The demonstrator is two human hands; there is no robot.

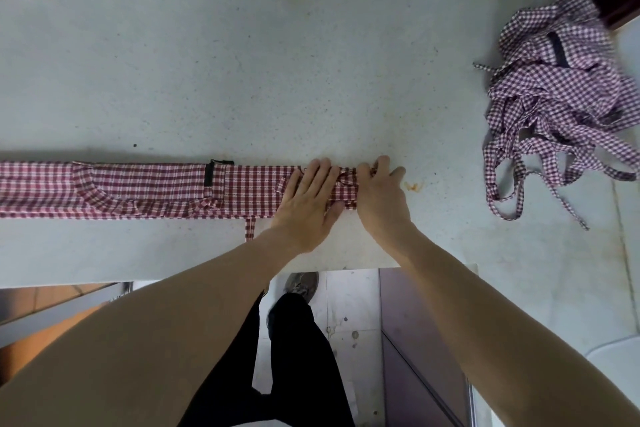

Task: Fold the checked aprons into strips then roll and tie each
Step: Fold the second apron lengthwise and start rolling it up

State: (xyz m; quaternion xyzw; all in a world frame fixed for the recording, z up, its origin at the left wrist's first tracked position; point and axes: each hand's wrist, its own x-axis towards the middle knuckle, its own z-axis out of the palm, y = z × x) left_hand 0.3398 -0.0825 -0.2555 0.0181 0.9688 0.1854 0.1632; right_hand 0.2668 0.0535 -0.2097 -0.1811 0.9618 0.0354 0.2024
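We press the folded apron strip (145,189) flat with our left hand (306,203) — right hand (381,196) grips its end; at 2 o'clock a loose apron heap (557,104) lies well apart.

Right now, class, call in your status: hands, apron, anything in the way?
Left hand flat on the folded apron strip. Right hand curled on its right end, roll barely begun. Unfolded apron heap off right, not in the way.

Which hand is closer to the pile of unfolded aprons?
Right. The right hand grips the folded strip's end, nearest the apron pile; the left hand presses flat just beyond it, farther away.
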